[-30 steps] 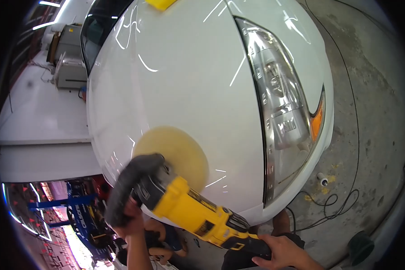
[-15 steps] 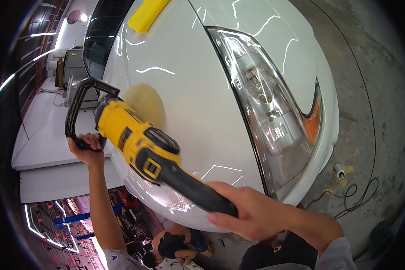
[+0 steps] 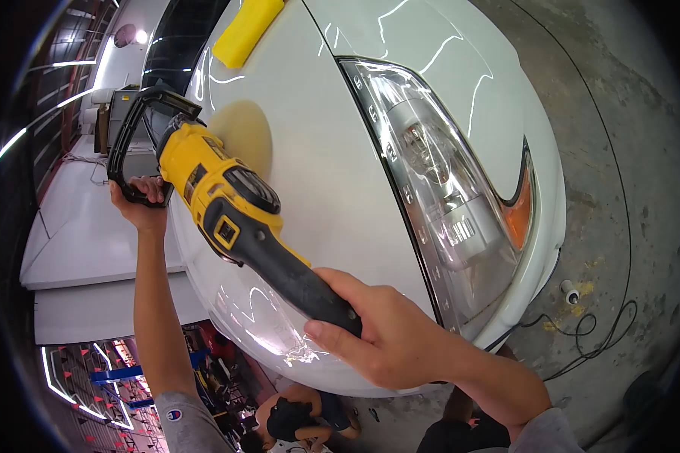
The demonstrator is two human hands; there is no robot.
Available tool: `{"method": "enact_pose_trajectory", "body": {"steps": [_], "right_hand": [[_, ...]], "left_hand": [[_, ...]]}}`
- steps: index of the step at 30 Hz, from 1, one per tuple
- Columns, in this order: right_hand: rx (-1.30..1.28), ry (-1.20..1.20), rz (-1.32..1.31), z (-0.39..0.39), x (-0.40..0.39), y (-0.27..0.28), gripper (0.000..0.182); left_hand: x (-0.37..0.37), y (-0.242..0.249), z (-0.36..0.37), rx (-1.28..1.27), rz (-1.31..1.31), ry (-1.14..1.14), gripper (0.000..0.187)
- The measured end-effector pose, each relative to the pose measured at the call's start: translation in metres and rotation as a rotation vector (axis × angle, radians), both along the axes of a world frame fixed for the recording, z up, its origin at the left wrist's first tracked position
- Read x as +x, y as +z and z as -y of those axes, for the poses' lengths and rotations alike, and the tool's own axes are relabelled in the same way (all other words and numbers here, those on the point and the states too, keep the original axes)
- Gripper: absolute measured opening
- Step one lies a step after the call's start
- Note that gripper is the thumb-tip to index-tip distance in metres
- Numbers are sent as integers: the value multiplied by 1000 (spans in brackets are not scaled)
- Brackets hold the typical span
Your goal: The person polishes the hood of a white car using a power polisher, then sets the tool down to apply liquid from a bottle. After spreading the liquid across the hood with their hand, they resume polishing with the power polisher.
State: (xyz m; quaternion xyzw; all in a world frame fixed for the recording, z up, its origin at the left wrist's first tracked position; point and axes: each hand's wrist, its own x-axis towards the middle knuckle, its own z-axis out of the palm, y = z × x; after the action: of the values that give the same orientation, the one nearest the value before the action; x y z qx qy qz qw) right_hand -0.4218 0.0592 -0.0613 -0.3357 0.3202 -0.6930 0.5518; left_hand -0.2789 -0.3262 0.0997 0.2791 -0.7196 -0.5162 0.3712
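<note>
A yellow and black polisher (image 3: 201, 167) lies across the white car's hood (image 3: 325, 181), its round yellowish foam pad (image 3: 249, 137) against the paint. My left hand (image 3: 143, 205) is closed round the lower end of the black loop handle (image 3: 134, 130) at the polisher's head. At the opposite end, my right hand (image 3: 385, 332) grips the black rear handle, thumb and fingers wrapped about it. Whether a finger presses the trigger is hidden. The clear headlight (image 3: 434, 181) is to the right of the tool.
A folded yellow cloth (image 3: 243, 36) rests higher on the hood. On the concrete floor at right are a black cord (image 3: 603, 341) and a small white cylindrical object (image 3: 570, 291). Someone is bent low (image 3: 291, 417) beyond the car at the bottom. Another white vehicle (image 3: 83, 234) stands at left.
Both hands and the polisher have moved up and slightly left in view, farther along the hood. The view has shifted a little. Both grips stay the same.
</note>
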Motion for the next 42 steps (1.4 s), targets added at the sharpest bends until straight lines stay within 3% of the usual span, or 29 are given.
{"method": "enact_pose_trajectory", "body": {"steps": [8, 11, 16, 24, 32, 42], "right_hand": [[-19, 65, -40, -33, 18, -25, 57], [59, 268, -3, -49, 4, -17, 61], [15, 224, -43, -57, 3, -27, 59], [41, 247, -7, -42, -22, -10, 57], [28, -12, -97, -32, -30, 2, 55], [75, -142, -79, -51, -32, 4, 59]], "left_hand": [[69, -15, -46, -38, -27, 55, 65], [85, -23, -68, -101, -3, 66, 65], [91, -27, -87, -105, -8, 93, 65], [50, -20, -59, -36, -33, 49, 64], [-7, -17, -28, -2, -48, 44, 67], [-68, -24, -26, 10, -64, -61, 69]]}}
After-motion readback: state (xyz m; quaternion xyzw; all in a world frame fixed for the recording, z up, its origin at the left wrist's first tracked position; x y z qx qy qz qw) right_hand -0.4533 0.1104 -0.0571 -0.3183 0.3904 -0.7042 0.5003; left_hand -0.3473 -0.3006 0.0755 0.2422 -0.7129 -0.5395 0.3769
